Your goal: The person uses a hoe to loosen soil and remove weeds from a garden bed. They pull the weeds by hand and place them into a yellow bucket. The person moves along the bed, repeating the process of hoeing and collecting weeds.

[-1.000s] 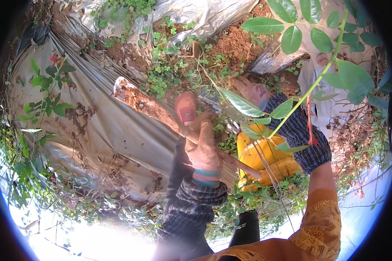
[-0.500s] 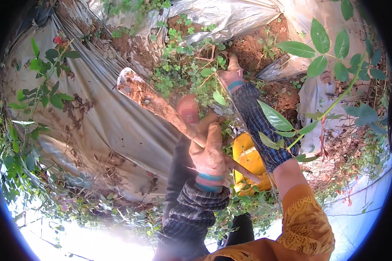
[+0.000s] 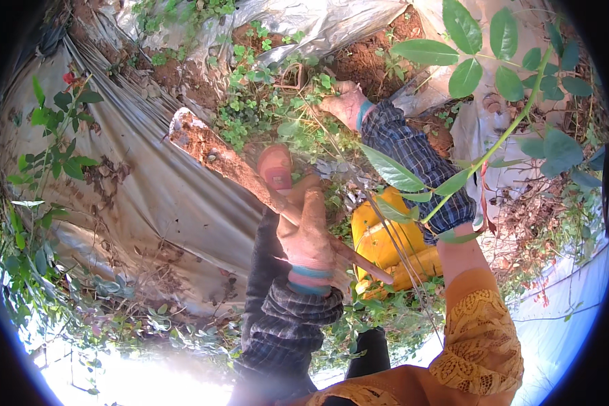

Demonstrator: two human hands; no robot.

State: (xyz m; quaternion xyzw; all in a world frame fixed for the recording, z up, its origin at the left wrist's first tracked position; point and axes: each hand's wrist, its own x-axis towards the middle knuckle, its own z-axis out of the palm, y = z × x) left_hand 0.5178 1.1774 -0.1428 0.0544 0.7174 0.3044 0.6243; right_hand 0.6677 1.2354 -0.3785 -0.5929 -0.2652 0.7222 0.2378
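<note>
Among weeds (image 3: 264, 108), right hand (image 3: 342, 101) fingers hidden

The ground (image 3: 379, 64) under me is bare red-brown soil along its far edge, with low green weeds (image 3: 257, 111) growing on it. A wide grey plastic sheet (image 3: 149, 196) lies over its left side, creased and scattered with dry leaves. A yellow container (image 3: 379, 240) sits on the ground near the middle, just beside the weeds
</note>
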